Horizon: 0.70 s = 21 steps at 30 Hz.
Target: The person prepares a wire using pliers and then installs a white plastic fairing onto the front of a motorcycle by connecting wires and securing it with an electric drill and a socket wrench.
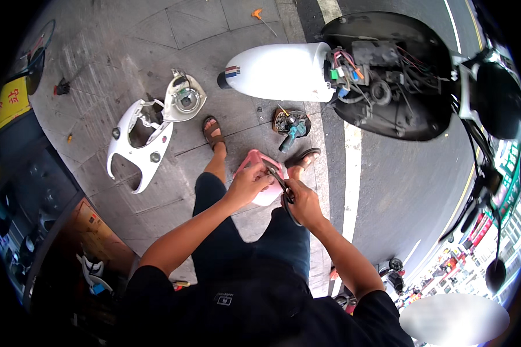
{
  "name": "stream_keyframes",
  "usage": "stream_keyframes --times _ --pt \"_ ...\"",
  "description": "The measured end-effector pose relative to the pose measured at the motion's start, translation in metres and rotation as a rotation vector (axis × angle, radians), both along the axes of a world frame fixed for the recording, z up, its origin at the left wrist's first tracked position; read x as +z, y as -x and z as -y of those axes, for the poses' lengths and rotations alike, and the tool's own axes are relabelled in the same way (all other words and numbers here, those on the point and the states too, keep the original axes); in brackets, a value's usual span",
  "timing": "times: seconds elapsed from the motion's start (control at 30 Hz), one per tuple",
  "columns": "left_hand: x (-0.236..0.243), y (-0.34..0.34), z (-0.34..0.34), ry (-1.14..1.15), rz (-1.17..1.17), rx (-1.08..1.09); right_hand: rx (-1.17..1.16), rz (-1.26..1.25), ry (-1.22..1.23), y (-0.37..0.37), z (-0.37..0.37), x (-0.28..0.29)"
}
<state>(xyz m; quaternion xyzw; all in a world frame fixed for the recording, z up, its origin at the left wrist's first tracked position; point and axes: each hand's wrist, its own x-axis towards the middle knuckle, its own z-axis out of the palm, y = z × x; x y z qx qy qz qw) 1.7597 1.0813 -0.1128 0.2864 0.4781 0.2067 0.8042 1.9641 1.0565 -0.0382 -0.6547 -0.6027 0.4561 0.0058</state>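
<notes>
My right hand (305,202) grips dark-handled scissors (278,178) above my knees, with a handle loop showing under the fingers. The blades point up and left toward my left hand (249,185). That hand is closed in a pinch by the blade tips; what it holds is too small to make out. Below both hands is a pink plastic thing (266,199) with a raised rim, partly covered by them; I cannot tell its kind. Just beyond, a teal power drill (294,137) leans on a small tray of loose hardware (281,122) near my right foot.
A scooter with its wiring exposed (382,75) and a white fender (278,70) stands ahead to the right. A white body panel (138,144) and a headlight housing (185,98) lie on the left paving. An orange-handled tool (257,14) lies far ahead.
</notes>
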Motion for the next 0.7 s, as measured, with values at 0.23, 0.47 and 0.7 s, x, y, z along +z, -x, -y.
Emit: stream_keyframes --times 0.23,0.47,0.7 --pt "-0.169 -0.051 -0.002 -0.188 -0.207 -0.035 0.219 -0.173 0.060 -0.081 -0.030 -0.198" --pt "-0.249 -0.086 -0.021 -0.074 -0.001 0.027 0.264 -0.292 -0.018 -0.118 -0.040 -0.304" --pt "-0.247 -0.074 -0.035 -0.641 -0.408 -0.069 0.252 -0.249 -0.560 -0.102 -0.052 -0.325"
